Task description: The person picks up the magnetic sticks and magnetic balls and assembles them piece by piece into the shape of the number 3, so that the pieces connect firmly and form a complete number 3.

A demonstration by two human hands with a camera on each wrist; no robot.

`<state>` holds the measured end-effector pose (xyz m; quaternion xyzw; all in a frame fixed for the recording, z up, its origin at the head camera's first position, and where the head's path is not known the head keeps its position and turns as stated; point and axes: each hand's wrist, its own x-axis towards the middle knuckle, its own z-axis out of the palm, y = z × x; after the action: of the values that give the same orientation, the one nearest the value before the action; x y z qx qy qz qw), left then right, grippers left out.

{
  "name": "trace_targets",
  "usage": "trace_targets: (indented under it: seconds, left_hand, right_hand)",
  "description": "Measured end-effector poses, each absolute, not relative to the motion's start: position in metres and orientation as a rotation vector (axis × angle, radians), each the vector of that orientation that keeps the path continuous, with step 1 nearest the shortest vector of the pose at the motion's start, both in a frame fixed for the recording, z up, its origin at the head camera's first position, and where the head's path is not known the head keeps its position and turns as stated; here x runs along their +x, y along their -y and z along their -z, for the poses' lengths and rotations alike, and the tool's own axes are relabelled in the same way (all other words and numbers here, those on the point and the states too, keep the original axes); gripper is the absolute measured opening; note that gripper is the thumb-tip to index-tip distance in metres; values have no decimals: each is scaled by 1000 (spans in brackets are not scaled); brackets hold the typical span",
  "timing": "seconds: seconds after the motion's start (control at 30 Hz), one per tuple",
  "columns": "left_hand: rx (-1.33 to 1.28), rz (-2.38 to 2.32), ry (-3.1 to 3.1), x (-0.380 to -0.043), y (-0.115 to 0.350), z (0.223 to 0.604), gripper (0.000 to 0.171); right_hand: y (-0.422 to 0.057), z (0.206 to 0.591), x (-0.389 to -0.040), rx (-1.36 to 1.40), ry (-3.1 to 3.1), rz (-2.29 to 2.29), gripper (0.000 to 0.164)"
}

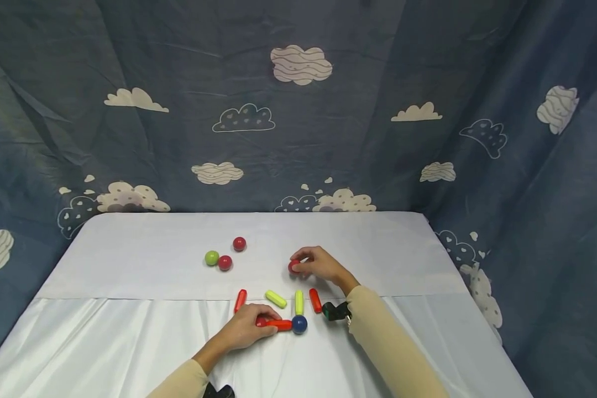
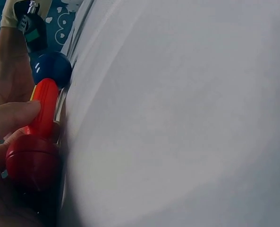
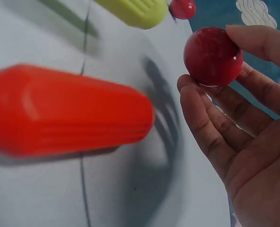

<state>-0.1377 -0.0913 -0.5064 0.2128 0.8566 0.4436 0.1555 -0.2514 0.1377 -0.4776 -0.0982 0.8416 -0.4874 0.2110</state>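
My left hand [image 1: 244, 329] grips a red ribbed rod [image 1: 281, 325] between thumb and fingers. A red ball [image 2: 33, 161] sits at the rod's near end, and a blue ball [image 1: 299, 324] touches its other end. From the blue ball a yellow-green rod [image 1: 299, 302] points away toward the back of the table. Farther back, my right hand [image 1: 324, 264] pinches another red ball [image 3: 212, 56] between thumb and fingertips, just above or on the cloth. A loose red rod [image 1: 315, 300] lies close to the right wrist.
Another red rod [image 1: 240, 300] and a yellow-green rod [image 1: 276, 299] lie beyond the left hand. Farther back on the white-covered table [image 1: 144, 254] are a green ball [image 1: 211, 257], a red ball [image 1: 225, 262] beside it, and another red ball [image 1: 239, 244]. A cloud-patterned curtain [image 1: 189, 66] hangs behind.
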Motion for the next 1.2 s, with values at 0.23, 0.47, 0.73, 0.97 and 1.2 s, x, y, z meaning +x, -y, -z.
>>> trace_targets:
  seconds: [0.23,0.47,0.73,0.97,1.2]
  left_hand:
    - [628,-1273,-2455,-138,91,504,15]
    - [629,-1270,-2452,-139,92,503,15]
    - [618,-1281,-2448,-139,91,505,15]
    - [617,-1275,-2446,-139,91,505,15]
    - [613,-1275,-2441,-138,91,504,16]
  right_hand:
    - [-141,481,-245,-265,-2345,1353,26]
    - [-144,481,-235,-320,-2333,1359,23]
    - [-150,486,-228,-352,-2356,1347,25]
    - [-152,485,-223,-365,-2425,1283,24]
    - [-149,491,-221,-449,-2478,1218,23]
